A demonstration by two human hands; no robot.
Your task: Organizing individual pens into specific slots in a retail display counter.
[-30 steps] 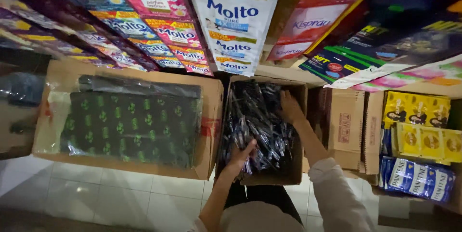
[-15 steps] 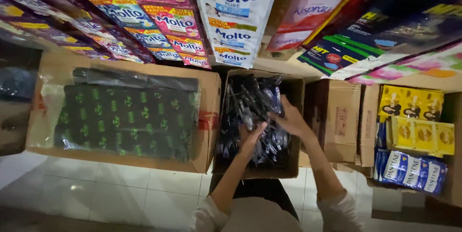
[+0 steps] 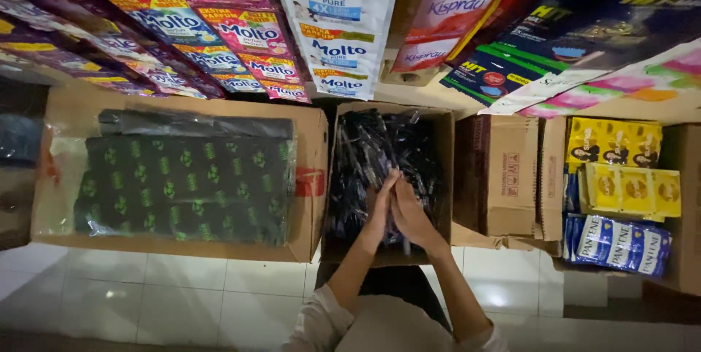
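A narrow cardboard box (image 3: 444,177) stands open on the floor in front of me, packed with several dark blue and black sachet strips (image 3: 369,151). My left hand (image 3: 382,202) and my right hand (image 3: 410,215) are both inside it, side by side and touching near the box's near end. Their fingers press on the sachets; whether either one grips a strip cannot be told. White sleeves cover my forearms.
A wide cardboard box (image 3: 310,177) of black packs with green marks (image 3: 182,188) sits to the left. Right of my hands stands an open brown box (image 3: 507,184), then yellow sachets (image 3: 621,166) and blue sachets (image 3: 617,244). Strips of sachets (image 3: 339,23) hang above. White floor tiles (image 3: 182,293) lie below.
My right hand has drawn back from the far side of the box to its near end. My left hand moved up to meet it, and the two now touch.
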